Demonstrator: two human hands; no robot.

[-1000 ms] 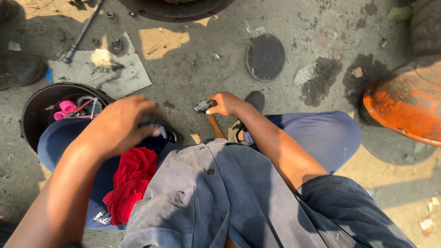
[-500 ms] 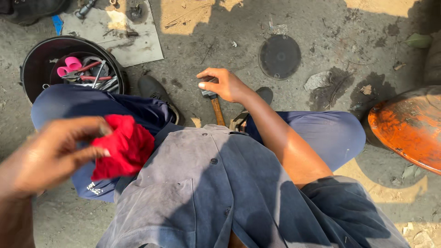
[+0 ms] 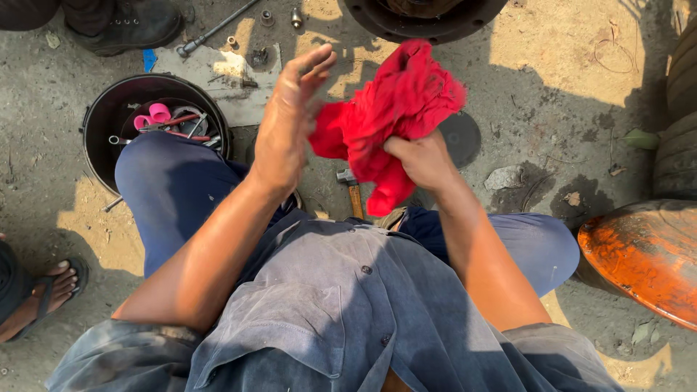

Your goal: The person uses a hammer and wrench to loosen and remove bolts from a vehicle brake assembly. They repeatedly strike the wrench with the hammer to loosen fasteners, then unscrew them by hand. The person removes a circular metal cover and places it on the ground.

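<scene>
while the right hand (image 3: pixel 421 161) has its fingers curled tight into a bunched red rag (image 3: pixel 396 120), the left hand (image 3: pixel 287 123) stands edge-on just beside the cloth with its fingers straight and spread, gripping nothing, the palm turned toward the rag; the rag is raised in front of the person's chest, above the knees, and it serves as the landmark for everything else; directly below the rag a hammer (image 3: pixel 351 190) with a wooden handle lies on the dirt between the legs; left of the rag a round black tub (image 3: pixel 102 123) holds spanners and pink-handled tools; behind the rag's right edge a dark round disc (image 3: pixel 465 138) lies flat on the ground; far right of the rag sits a curved orange metal part (image 3: pixel 646 254); up and left of the rag a long metal bar (image 3: pixel 214 30) rests near a grey sheet; wiping well, by my judgement, means pressing the open palm flat into the cloth, dragging from wrist to fingertips, and turning the rag to a fresh fold for each pass.
</scene>
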